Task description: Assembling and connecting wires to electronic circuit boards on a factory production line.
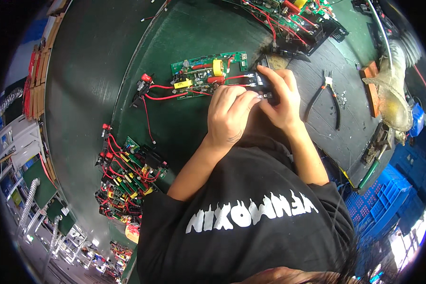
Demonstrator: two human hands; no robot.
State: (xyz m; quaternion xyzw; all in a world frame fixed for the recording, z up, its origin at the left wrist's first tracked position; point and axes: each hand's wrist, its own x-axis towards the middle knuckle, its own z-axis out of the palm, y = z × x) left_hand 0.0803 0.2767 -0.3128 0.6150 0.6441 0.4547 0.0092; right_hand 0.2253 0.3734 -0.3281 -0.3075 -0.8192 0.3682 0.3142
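Above my lap, a green circuit board lies on the dark green bench, carrying a yellow coil. Red wires run from its right end to a black plastic part. The fingers of my right hand are wrapped round that part's right side. My left hand is closed in a pinch at the part's near edge, by a small silvery metal piece; its fingertips partly hide what they grip. Thick red wires join the board's left end to a black end piece with a red terminal.
Cutting pliers with dark handles lie open on the grey mat at right. Wired boards are heaped at left and stand at the top. A flared hose mouth, a green-handled tool and a blue crate are at far right.
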